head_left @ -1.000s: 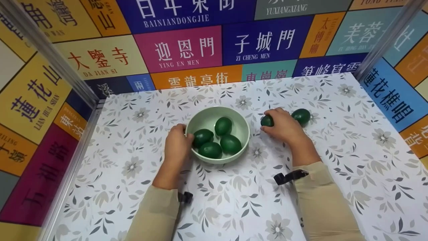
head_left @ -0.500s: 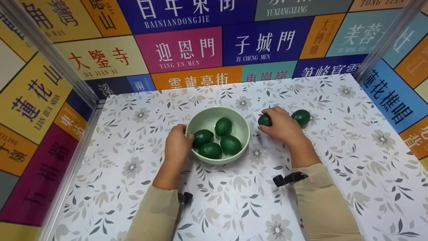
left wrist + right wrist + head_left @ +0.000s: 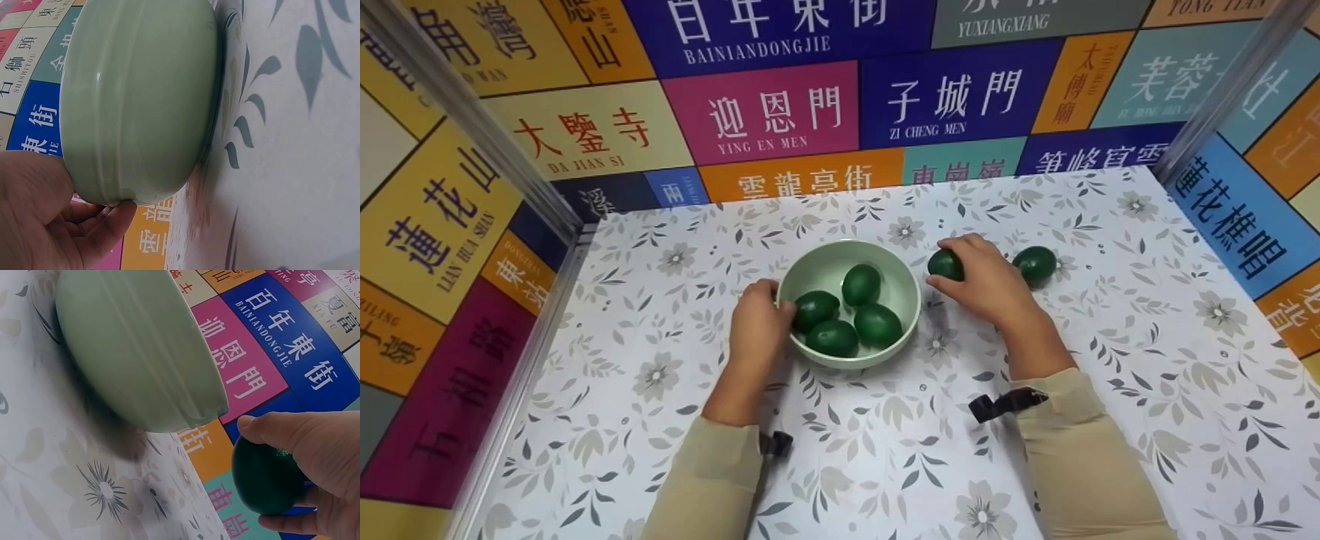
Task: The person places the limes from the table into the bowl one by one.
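A pale green bowl [image 3: 847,361] stands on the table with several glossy dark green oval fruits [image 3: 877,325] inside. My left hand [image 3: 757,322] holds the bowl at its left side, thumb at the rim; in the left wrist view the fingers [image 3: 115,225] reach under the rim's outer edge. My right hand [image 3: 986,277] grips another dark green oval fruit [image 3: 945,265] between thumb and fingers, just right of the bowl. In the right wrist view this held fruit [image 3: 264,475] is raised off the table, near the bowl's rim.
One more dark green fruit [image 3: 1035,264] lies on the table right behind the right hand. The table wears a white leaf-and-flower cloth [image 3: 660,375]. Colourful panels with lettering [image 3: 780,112] wall in the back and both sides. A black strap [image 3: 1005,403] sits at the right cuff.
The right hand has moved a little left toward the bowl, carrying the fruit, which is farther from the one left on the table. The left hand and the bowl have stayed in place.
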Motion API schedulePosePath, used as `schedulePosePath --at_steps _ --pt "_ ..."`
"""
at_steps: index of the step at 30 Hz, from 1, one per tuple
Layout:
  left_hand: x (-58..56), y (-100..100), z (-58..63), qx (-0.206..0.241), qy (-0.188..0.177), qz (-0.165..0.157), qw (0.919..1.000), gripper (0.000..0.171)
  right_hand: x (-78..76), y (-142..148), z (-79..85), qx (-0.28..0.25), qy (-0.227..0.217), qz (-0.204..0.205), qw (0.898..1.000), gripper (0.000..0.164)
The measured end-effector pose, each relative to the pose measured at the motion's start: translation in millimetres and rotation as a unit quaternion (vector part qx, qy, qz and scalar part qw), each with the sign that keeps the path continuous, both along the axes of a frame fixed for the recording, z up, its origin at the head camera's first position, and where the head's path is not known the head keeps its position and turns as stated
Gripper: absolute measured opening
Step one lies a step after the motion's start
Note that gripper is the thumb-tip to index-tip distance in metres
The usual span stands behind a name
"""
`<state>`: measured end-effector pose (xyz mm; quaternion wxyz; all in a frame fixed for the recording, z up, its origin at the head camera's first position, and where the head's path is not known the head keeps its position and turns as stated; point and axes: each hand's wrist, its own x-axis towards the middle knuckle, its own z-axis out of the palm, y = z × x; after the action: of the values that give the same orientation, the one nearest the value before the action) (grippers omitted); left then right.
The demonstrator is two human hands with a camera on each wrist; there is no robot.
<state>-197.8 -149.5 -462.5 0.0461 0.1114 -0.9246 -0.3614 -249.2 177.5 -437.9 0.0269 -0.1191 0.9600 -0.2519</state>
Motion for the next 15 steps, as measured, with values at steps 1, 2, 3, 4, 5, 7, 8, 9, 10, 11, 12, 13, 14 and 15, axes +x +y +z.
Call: schedulePosePath --at_steps 1,2,3,4,5,7,8,9,10,11,12,13,14,15 --pt "0.1 0 0.2 0.000 -0.001 0.000 1.0000 0.035 0.1 -1 0.6 -0.002 0.002 0.000 1.000 0.067" --pt "0.1 0 0.0 0.000 -0.001 0.000 1.0000 0.035 0.2 -2 0.9 -0.004 0.004 0.000 1.000 0.067" --pt "0.2 0 -0.1 -0.001 -0.001 0.000 1.0000 0.035 0.3 -2 1.2 -0.006 0.006 0.002 1.000 0.067" --pt "0.2 0 0.0 -0.002 0.000 0.000 1.0000 0.035 0.5 -3 1.4 -0.007 0.008 0.003 1.000 0.066" --pt "0.2 0 -0.2 -0.003 0.001 0.000 1.0000 0.035 0.8 -4 1.7 -0.008 0.010 0.005 1.000 0.066" --pt "0.1 0 -0.4 -0.004 0.002 -0.001 1.0000 0.034 1.3 -6 1.0 -0.009 0.015 0.006 1.000 0.066" --pt "-0.1 0 -0.7 -0.004 0.003 -0.001 1.0000 0.034 1.7 -7 0.6 -0.011 0.018 0.007 1.000 0.066" --pt "-0.1 0 -0.9 -0.005 0.004 -0.001 1.0000 0.034 2.3 -9 0.4 -0.012 0.022 0.007 1.000 0.066" --pt "-0.1 0 -0.8 -0.005 0.005 -0.002 1.0000 0.034 2.8 -10 0.2 -0.014 0.027 0.007 1.000 0.066" --pt "-0.2 -1 -1.0 -0.005 0.005 -0.002 1.0000 0.034 3.4 -12 0.4 -0.016 0.030 0.007 0.999 0.066" --pt "-0.1 -1 -1.0 -0.005 0.005 -0.002 1.0000 0.034 4.0 -13 0.1 -0.020 0.035 0.008 0.999 0.065" --pt "0.0 -1 -0.9 -0.005 0.006 -0.002 1.0000 0.034 4.6 -15 0.3 -0.025 0.041 0.011 0.999 0.065" --pt "0.1 -1 -0.9 -0.006 0.006 -0.002 1.0000 0.034 5.3 -17 0.5 -0.030 0.047 0.013 0.998 0.065" --pt "0.0 -1 -0.7 -0.005 0.006 -0.002 1.0000 0.034 6.1 -18 0.9 -0.037 0.053 0.016 0.998 0.065"
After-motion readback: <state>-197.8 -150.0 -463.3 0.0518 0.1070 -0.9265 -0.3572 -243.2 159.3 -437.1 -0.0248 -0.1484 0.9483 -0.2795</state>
